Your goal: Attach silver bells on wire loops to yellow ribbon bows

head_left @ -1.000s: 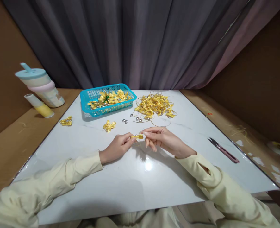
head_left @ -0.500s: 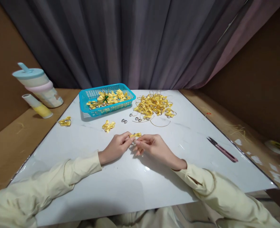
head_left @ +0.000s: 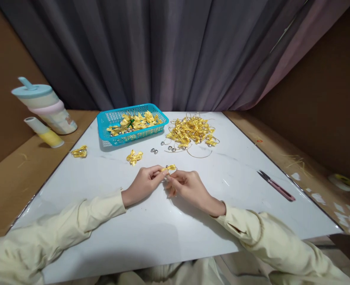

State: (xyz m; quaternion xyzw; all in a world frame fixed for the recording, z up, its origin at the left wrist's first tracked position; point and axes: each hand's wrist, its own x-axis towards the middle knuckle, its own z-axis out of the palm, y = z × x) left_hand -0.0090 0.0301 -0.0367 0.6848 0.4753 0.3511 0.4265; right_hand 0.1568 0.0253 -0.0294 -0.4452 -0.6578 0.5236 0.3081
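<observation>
My left hand (head_left: 143, 184) pinches a small yellow ribbon bow (head_left: 171, 167) between thumb and fingers, just above the table. A silver bead shows at the bow's upper edge. Close against it, my right hand (head_left: 192, 190) is closed with its fingertips together. A thin gold cord loops from the bow to those fingertips, which partly hide it. Beyond my hands lie a yellow ribbon flower (head_left: 134, 157) and several loose silver beads (head_left: 154, 151). A pile of yellow bows with gold cords (head_left: 192, 130) is heaped farther back.
A blue basket (head_left: 103, 136) holds more yellow ribbon flowers. Another yellow ribbon piece (head_left: 79, 151) lies at the table's left edge. Pink-handled thread snips (head_left: 277, 186) rest on the right. A tumbler (head_left: 48, 107) and a yellow-and-white tube (head_left: 46, 133) stand on the left, a tape roll (head_left: 343, 182) far right.
My right hand has shifted slightly down and away from the bow, uncovering more of it and the cord loop. The left hand keeps its pinch. The whole view has shifted slightly.
</observation>
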